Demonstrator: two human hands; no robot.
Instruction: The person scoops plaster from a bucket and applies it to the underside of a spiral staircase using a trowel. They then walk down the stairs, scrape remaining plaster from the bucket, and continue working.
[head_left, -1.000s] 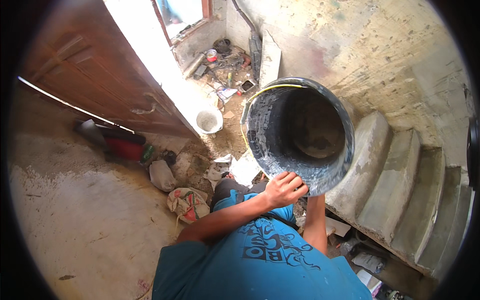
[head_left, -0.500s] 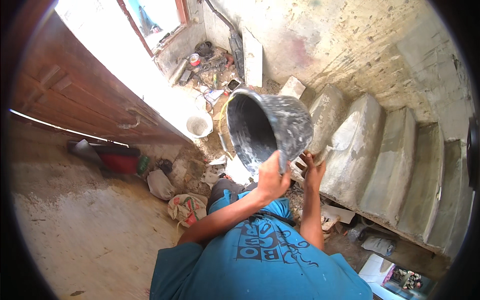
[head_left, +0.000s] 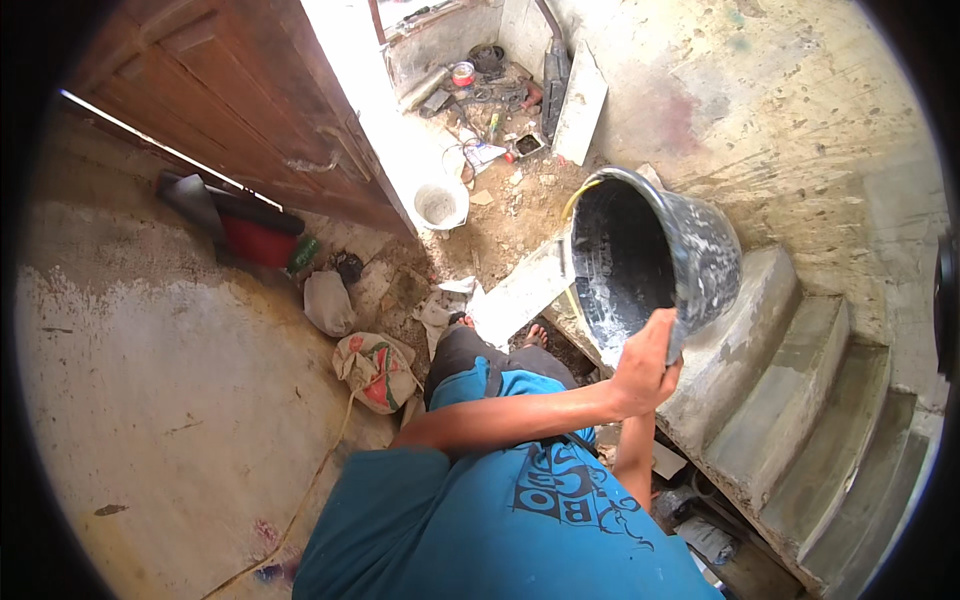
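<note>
A black bucket (head_left: 705,240), smeared with pale cement, is tilted on its side over the concrete steps (head_left: 745,350), its mouth facing left. My left hand (head_left: 643,372) is closed on the bucket's near rim, with the left forearm reaching across my body. Inside, the bucket looks dark, with whitish residue along the lower wall. A yellow handle hangs at its far left side. My right forearm (head_left: 633,455) rises beneath the left one. The right hand is mostly hidden behind the left hand and the bucket, so its fingers do not show.
A small white pail (head_left: 441,205) stands by the open wooden door (head_left: 250,90). A pale board (head_left: 525,295) lies near my feet. Sacks (head_left: 375,372) rest along the left wall. Tools and rubble (head_left: 490,100) litter the far corner.
The bucket and my left hand have moved right, farther over the steps. My right hand, seen beside the bucket before, is now hidden behind the left. The view has shifted too.
</note>
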